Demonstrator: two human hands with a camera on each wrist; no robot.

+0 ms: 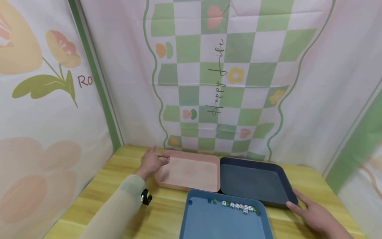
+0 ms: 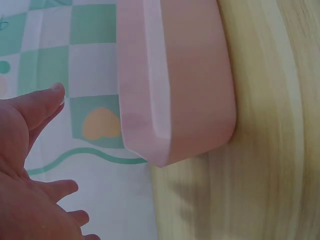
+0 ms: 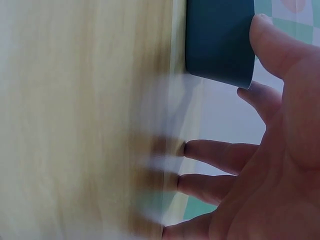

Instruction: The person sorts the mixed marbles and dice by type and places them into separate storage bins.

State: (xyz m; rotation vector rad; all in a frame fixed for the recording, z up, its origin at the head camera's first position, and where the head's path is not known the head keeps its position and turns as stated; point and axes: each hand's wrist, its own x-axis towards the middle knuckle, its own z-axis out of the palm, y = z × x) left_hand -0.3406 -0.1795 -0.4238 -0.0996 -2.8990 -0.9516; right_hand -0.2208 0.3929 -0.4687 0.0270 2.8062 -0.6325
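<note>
In the head view my left hand (image 1: 152, 162) hovers by the left end of a pink tray (image 1: 188, 172), fingers spread. The left wrist view shows this hand (image 2: 35, 150) apart from the pink tray's wall (image 2: 200, 80). My right hand (image 1: 314, 212) is at the near right corner of a dark navy tray (image 1: 253, 182). Seen from the right wrist, the thumb of that hand (image 3: 280, 130) touches the rim of the navy tray (image 3: 220, 40). Its forefinger tip is at the tray's corner, and the other fingers are spread out.
A blue tray (image 1: 223, 222) stands nearer, in front of the other two. Several white dice (image 1: 238, 206) and small green and blue pieces lie along its far side. All three trays are on a wooden table (image 1: 95, 199). A patterned curtain (image 1: 191, 83) hangs behind.
</note>
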